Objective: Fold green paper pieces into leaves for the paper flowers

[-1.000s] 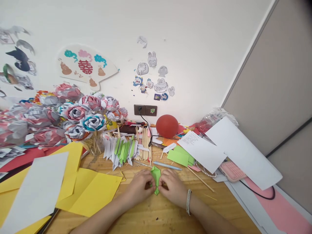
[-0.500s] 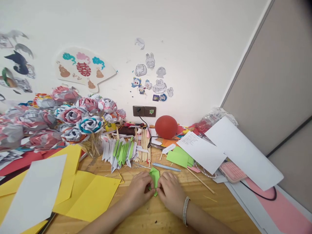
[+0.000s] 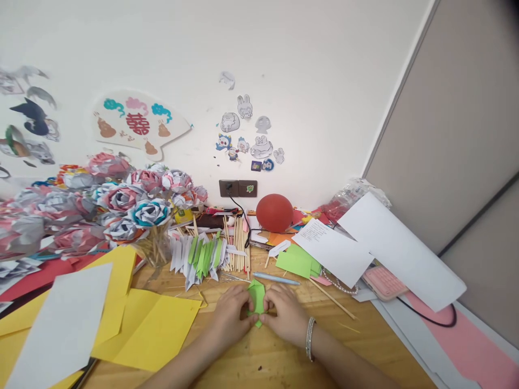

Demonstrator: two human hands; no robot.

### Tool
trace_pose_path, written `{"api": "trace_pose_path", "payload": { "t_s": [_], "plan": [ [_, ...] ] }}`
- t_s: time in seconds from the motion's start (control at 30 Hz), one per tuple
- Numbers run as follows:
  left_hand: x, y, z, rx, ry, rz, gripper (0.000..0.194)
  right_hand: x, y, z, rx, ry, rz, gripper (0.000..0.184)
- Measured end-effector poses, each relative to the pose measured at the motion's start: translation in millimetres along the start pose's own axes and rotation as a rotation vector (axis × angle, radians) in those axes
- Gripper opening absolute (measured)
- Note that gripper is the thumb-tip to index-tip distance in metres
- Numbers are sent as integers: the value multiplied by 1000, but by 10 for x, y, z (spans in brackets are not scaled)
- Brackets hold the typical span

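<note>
So at the lower left of the frame we've got a white sheet (image 3: 60, 324) lying over some yellow paper (image 3: 158, 329), with a big bunch of paper flowers (image 3: 121, 197) above that, at middle left. Next over, folded strips (image 3: 206, 256), green and white, stand packed beside a bunch of sticks (image 3: 239, 248). Bottom centre is where our 2 hands are: the left hand (image 3: 232, 312) is pinched on the left edge of the folded green paper (image 3: 256, 297), just over the table (image 3: 251, 359). A red balloon (image 3: 274, 213) sits above, near the middle, and a blue pen (image 3: 277, 279) lies just past our fingers. Our right hand (image 3: 284, 312), bracelet (image 3: 310, 339) on the wrist, is pinched on the paper's lower right edge. Further right we see green sheets (image 3: 294, 262), a note (image 3: 330, 248) and a pink calculator-looking thing (image 3: 384, 282).
</note>
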State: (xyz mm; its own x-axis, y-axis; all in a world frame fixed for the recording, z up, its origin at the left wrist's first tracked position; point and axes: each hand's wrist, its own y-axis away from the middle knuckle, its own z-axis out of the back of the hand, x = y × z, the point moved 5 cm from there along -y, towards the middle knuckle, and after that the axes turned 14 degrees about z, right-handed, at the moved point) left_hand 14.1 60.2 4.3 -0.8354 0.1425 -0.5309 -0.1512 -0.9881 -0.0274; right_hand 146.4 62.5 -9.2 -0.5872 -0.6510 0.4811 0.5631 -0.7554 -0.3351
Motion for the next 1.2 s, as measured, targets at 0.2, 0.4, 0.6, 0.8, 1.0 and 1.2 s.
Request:
{"api": "trace_pose_path", "payload": {
  "t_s": [0.2, 0.4, 0.6, 0.8, 1.0, 1.2],
  "plan": [
    [-17, 6, 9, 1, -37, 28, 5, -80, -52, 38, 13, -19, -42, 16],
    [22, -1, 35, -39, -80, 40, 8, -28, -6, 53, 31, 26, -29, 34],
    [105, 2, 115, -113, -115, -9, 11, 18, -9, 47, 68, 49, -26, 38],
    [167, -62, 199, -141, -103, -304, 23, -4, -42, 103, 183, -17, 92, 34],
    [176, -46, 163, -129, -125, -521, 23, -106, -62, 294, 218, -13, 186, 28],
    [190, -12, 154, -197, -132, -518, 22, -74, -78, 427, 209, 110, 200, 27]
  ]
}}
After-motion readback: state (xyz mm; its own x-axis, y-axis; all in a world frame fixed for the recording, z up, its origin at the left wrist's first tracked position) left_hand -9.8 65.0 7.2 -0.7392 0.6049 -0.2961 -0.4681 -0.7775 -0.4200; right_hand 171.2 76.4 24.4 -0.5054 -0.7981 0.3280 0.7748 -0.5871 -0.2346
